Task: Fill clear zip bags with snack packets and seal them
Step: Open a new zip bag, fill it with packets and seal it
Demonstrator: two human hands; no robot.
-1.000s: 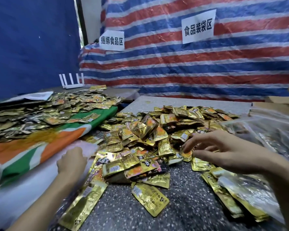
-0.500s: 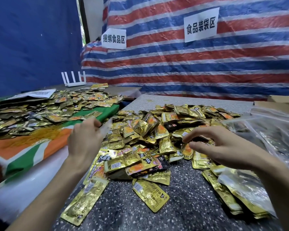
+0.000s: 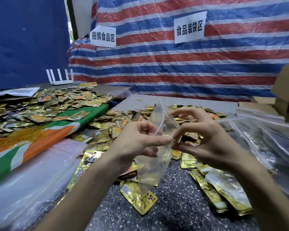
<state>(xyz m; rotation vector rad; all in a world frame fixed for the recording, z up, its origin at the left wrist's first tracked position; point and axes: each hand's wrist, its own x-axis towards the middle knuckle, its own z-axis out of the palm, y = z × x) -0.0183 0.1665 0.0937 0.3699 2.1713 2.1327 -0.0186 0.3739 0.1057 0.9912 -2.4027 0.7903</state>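
Both hands meet in the middle of the view, above the worktop [image 3: 173, 207], and share one clear zip bag [image 3: 149, 172]. The left hand [image 3: 137, 141] pinches the bag's edge between thumb and curled forefinger, the other fingers folded under. The right hand [image 3: 207, 140] pinches the same edge just beside it with thumb and forefinger, while its remaining fingers spread loosely upward. The bag stands roughly upright between them, one corner pointing up past the fingers and the rest hanging down; it looks empty, though the gold behind it shows through.

Under and behind the bag a loose pile of gold snack packets [image 3: 107, 135] covers the speckled worktop, with one packet [image 3: 138, 197] lying alone nearer the person and a neat stack of packets [image 3: 215, 192] below the right wrist. A stack of flat clear bags [image 3: 32, 172] lies at the left edge. To the right are filled bags [image 3: 265, 139] and cardboard boxes [image 3: 285, 97]. More packets [image 3: 40, 104] lie on a green and orange cloth [image 3: 40, 135] at the left, near a white router [image 3: 60, 79]. A striped tarp [image 3: 157, 64] with two paper signs [image 3: 189, 27] hangs behind.
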